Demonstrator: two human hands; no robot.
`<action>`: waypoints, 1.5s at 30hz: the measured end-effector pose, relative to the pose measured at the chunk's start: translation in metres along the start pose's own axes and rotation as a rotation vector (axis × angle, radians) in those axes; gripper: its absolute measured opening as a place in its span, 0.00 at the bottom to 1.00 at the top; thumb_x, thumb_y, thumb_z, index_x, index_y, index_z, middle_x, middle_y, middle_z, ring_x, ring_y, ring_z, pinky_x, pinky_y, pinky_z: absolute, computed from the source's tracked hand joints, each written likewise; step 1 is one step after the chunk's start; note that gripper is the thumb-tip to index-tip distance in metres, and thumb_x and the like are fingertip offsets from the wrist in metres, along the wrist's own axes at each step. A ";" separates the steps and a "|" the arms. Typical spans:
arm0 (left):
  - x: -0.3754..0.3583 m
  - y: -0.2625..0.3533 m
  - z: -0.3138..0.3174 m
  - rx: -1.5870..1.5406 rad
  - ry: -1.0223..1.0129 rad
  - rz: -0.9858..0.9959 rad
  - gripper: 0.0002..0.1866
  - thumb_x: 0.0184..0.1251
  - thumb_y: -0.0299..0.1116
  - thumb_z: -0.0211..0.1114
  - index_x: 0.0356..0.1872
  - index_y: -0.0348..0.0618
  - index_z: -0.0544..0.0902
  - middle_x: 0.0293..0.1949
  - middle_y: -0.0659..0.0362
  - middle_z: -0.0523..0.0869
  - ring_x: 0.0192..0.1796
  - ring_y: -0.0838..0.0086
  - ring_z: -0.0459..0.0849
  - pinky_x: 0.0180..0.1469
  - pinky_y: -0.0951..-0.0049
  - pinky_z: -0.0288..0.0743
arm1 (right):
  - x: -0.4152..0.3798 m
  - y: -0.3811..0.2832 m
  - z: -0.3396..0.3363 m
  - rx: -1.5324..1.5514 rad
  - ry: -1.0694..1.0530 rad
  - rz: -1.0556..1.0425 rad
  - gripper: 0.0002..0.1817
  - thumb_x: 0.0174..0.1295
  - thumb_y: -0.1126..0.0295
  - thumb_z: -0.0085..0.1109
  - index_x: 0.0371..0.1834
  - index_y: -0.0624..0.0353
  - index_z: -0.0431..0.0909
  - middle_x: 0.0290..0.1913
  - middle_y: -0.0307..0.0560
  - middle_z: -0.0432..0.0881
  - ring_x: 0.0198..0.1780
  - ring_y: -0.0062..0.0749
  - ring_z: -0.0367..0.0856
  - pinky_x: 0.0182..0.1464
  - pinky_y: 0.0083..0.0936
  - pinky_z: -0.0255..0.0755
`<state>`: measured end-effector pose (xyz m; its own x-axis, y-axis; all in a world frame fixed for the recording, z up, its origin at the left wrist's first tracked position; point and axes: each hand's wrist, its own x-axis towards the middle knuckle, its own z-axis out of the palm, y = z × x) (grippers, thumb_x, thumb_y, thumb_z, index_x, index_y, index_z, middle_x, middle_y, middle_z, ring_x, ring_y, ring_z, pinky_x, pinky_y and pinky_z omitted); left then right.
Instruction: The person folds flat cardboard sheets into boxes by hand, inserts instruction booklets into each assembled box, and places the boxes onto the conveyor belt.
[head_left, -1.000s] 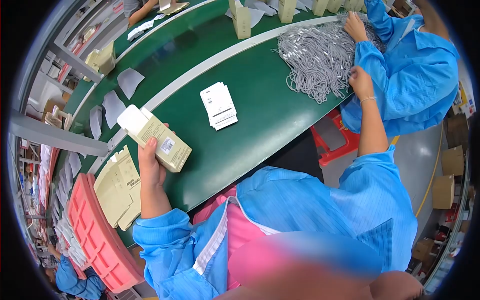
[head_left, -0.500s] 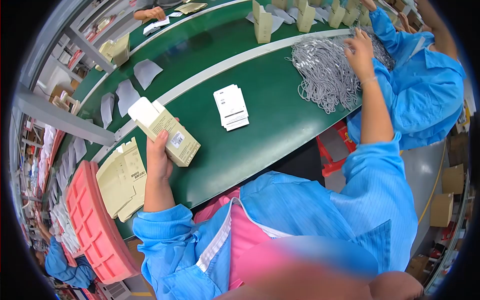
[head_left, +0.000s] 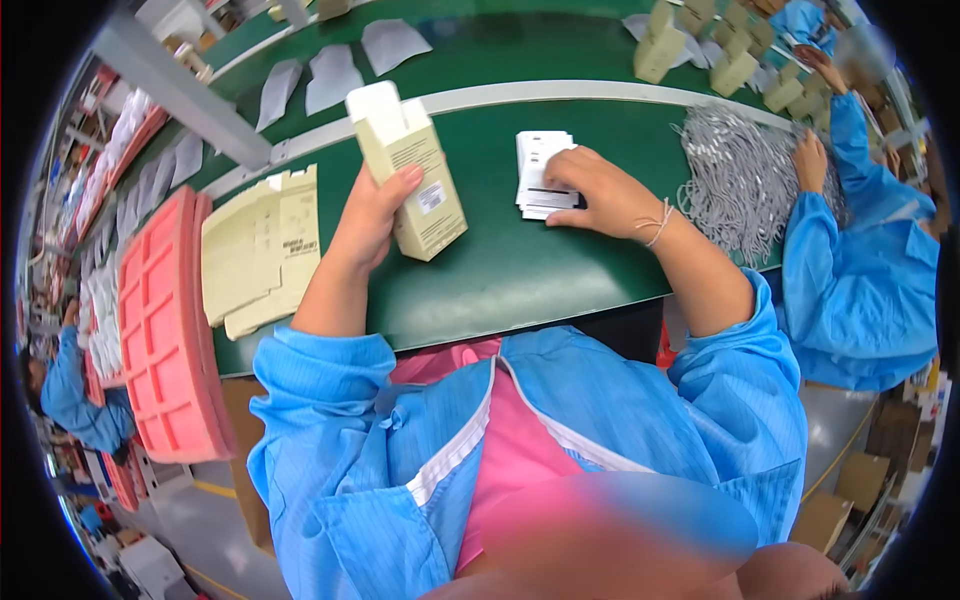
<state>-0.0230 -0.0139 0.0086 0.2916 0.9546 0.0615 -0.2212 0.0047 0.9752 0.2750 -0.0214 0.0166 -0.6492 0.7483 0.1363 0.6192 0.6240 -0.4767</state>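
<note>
A cream box (head_left: 425, 200) with its white top flaps raised is held upright and slightly tilted in my left hand (head_left: 372, 215), thumb across its labelled face. My right hand (head_left: 600, 192) rests on a stack of white printed cards (head_left: 536, 170), its fingers bent over the right side; whether it grips a card cannot be made out. To the left on the table lie flattened cream boxes (head_left: 262, 250). Right of my right hand is a pile of grey cords (head_left: 735, 180).
The green table (head_left: 480, 290) has a pale rail (head_left: 500, 95) along its far side. White sheets (head_left: 333, 78) and standing cream boxes (head_left: 658, 52) are beyond it. A pink crate (head_left: 165, 330) borders the left. A co-worker in blue (head_left: 860, 290) reaches in at the right.
My right hand has moved left from the grey cords to the white cards. The view has shifted; my left hand still holds the box.
</note>
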 end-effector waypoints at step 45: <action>0.016 0.007 -0.056 1.550 0.315 -0.280 0.53 0.48 0.53 0.72 0.73 0.56 0.49 0.67 0.41 0.64 0.63 0.44 0.69 0.60 0.46 0.65 | 0.150 0.049 -0.044 -0.271 1.129 -0.013 0.19 0.57 0.70 0.59 0.52 0.59 0.73 0.54 0.52 0.74 0.58 0.49 0.70 0.63 0.36 0.63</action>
<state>-0.0717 0.0179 0.0047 -0.0788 0.9969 -0.0003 0.9714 0.0768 0.2246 0.2274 0.1311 0.0521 0.0224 0.4317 0.9017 0.7784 0.5584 -0.2867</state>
